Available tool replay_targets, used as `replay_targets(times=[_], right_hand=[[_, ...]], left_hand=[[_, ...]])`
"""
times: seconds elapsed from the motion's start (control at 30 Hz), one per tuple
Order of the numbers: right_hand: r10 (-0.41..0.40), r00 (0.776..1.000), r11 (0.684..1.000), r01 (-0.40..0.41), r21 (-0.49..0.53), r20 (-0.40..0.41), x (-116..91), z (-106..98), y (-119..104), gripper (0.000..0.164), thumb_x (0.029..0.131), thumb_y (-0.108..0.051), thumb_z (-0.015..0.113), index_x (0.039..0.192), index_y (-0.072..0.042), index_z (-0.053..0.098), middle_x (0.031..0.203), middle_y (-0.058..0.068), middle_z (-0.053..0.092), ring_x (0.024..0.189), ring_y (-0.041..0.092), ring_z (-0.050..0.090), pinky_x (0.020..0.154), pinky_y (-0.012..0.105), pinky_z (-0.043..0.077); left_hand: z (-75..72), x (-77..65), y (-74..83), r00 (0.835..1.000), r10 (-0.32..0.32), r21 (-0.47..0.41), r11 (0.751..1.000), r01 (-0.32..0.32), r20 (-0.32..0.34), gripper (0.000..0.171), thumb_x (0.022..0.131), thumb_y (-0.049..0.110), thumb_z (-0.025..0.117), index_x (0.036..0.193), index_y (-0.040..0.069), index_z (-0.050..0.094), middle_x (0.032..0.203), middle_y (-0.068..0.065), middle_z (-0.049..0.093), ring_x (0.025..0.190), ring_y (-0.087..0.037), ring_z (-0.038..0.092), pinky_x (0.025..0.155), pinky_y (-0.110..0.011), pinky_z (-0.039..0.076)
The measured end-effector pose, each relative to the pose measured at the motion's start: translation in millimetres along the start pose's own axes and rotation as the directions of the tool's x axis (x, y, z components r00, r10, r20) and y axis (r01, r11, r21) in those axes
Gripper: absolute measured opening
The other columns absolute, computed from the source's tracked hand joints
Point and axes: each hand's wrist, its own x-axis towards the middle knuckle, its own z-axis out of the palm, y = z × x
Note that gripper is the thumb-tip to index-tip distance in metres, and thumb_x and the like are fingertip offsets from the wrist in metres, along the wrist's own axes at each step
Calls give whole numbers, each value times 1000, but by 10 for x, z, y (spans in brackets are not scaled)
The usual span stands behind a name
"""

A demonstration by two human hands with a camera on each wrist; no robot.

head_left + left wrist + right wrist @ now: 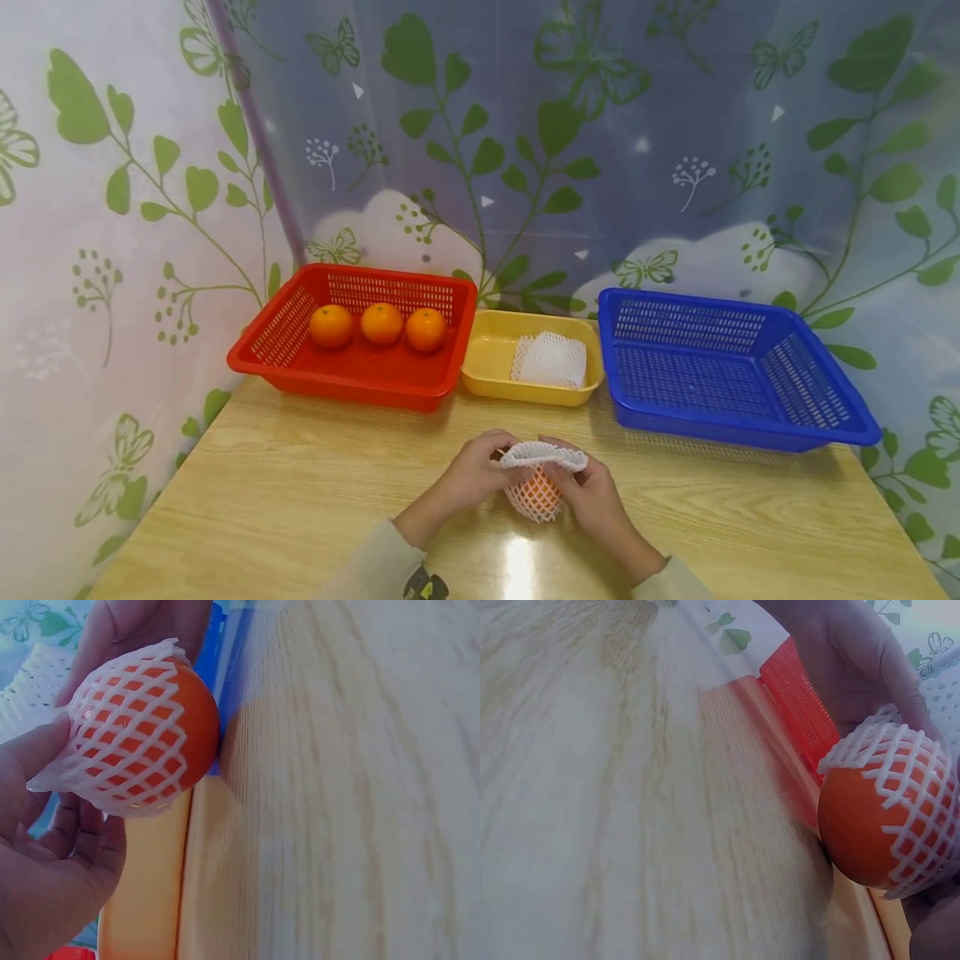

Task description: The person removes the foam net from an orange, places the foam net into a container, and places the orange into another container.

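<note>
In the head view, an orange (pixel 546 492) sits partly inside a white foam net sleeve (pixel 543 452) at the table's front middle. My left hand (pixel 476 473) pinches the net from the left, thumb at its front. From the other side, my right hand (pixel 596 498) grips the net with its thumb also at the front. The left wrist view shows the net (pixel 124 731) stretched over much of the orange (pixel 201 727), whose lower end is bare and touches or nearly touches the table. Part of the right hand's fingers is hidden behind the fruit in the right wrist view.
A red basket (pixel 352 392) with three oranges (pixel 382 323) stands at the back left. Beside it, a yellow tray (pixel 487 354) holds white foam nets (pixel 553 360). A blue basket (pixel 690 375) stands at the back right. Patterned curtain hangs behind the wooden table (pixel 300 483).
</note>
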Motion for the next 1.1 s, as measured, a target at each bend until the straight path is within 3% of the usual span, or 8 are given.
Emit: replay_targets(times=[0.13,0.5,0.67,0.87,0.97,1.1], right_hand=[[-21,999,1000,22,-14,27,0,-8,-4,37,97,-11,60,130,5,56,134,22,55,120,2,53,98,18,41],[-70,997,997,70,-32,11,-10,-8,-24,34,94,-8,62,126,3,61,126,16,63,115,4,58,95,19,45],[-33,995,999,29,-41,-92,-1,16,-31,27,89,-7,69,112,4,69,119,14,66,109,5,61,92,20,47],[-15,953,999,-2,-54,-302,11,77,-53,19,79,0,77,97,6,74,98,14,73,88,5,67,77,21,55],[-8,949,999,-3,-36,-314,6,83,-57,15,80,1,76,93,8,73,90,14,73,80,6,68,70,22,56],[6,965,1000,-9,-11,-263,2,68,-60,14,84,-1,73,95,6,72,90,14,73,79,8,68,70,24,56]], left_hand=[[-6,2,4,1000,-3,7,1000,3,5,25,85,16,76,106,6,66,105,-2,62,100,-18,58,88,-30,50],[25,8,-11,998,-18,-4,1000,18,55,46,83,21,79,123,7,60,123,-6,58,115,-23,53,96,-35,47],[24,-5,-23,997,-10,19,1000,9,76,48,85,22,77,126,6,58,126,-8,56,116,-23,53,98,-36,46],[27,-6,-56,996,-6,39,999,2,92,48,87,25,75,129,7,59,130,-9,56,121,-25,52,101,-37,45],[31,-10,-66,996,-11,20,1000,9,90,47,88,24,74,129,6,59,133,-11,55,122,-27,52,100,-37,46],[20,-18,-49,997,-16,0,1000,16,81,45,89,22,73,128,4,61,134,-13,54,121,-30,54,95,-33,49]])
